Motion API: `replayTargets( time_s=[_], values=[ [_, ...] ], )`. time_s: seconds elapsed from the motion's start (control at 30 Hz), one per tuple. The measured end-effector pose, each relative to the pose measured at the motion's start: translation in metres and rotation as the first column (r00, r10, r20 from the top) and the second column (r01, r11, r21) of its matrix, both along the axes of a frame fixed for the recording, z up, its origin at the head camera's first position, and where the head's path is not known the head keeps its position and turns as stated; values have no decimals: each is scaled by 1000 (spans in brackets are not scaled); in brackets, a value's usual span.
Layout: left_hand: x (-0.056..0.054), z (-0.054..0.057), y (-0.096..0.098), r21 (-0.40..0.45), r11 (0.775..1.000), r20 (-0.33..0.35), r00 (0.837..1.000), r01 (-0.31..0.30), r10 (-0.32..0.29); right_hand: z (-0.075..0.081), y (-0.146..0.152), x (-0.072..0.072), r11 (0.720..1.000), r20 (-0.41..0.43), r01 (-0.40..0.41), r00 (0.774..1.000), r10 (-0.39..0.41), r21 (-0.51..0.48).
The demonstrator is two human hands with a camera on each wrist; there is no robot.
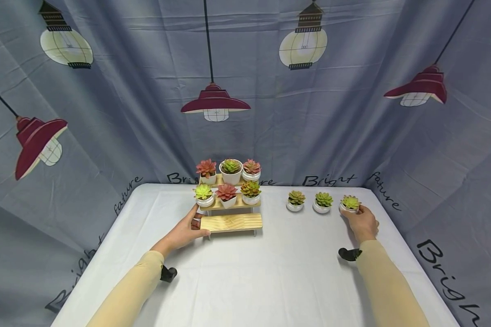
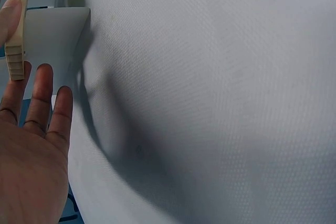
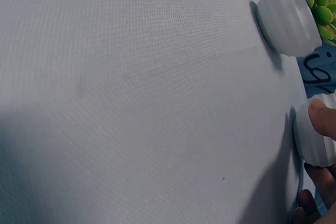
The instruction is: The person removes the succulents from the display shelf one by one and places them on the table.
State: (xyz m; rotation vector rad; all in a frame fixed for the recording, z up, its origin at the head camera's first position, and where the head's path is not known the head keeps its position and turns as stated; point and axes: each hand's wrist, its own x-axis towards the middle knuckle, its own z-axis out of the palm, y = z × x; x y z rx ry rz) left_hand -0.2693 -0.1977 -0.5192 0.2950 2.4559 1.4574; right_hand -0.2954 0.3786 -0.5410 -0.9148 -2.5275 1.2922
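A three-step wooden plant stand (image 1: 230, 222) is on the white table, with potted succulents on its upper two steps and its lowest step bare. At its left end my left hand (image 1: 185, 231) pinches the lowest board, thumb on top. In the left wrist view the board's end (image 2: 16, 61) lies between thumb and fingertips, the other fingers stretched out. My right hand (image 1: 361, 223) grips the white pot of a light green succulent (image 1: 350, 202), the rightmost in a row. The right wrist view shows my thumb against that pot (image 3: 310, 135), close over the tabletop.
Two more green succulents, one in the middle (image 1: 322, 202) and one to its left (image 1: 296, 200), stand in white pots between the stand and my right hand. A grey-blue curtain (image 1: 249, 59) with printed lamps hangs behind the white table (image 1: 270, 281).
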Motion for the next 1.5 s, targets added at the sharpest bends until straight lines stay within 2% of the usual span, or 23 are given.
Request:
replayTargets(
  time_s=[0.4,0.7,1.1,1.3,1.5],
  values=[
    [0,0,0,14,1000,7,1000,-1,1,-3,-1,1,1000,-11,13,1000,-13,-2],
    [-1,-3,-1,29,1000,-26,1000,8,-7,-4,-3,2,1000,-1,11,1000,-11,13],
    [0,1,0,20,1000,-11,1000,6,-6,-5,-1,3,1000,5,0,1000,0,12],
    [1,2,2,30,1000,-15,1000,-5,5,-5,1,3,999,11,-31,999,31,17],
    [1,2,0,10,1000,0,1000,-9,9,-3,6,10,998,-14,-64,998,64,5]
  ],
)
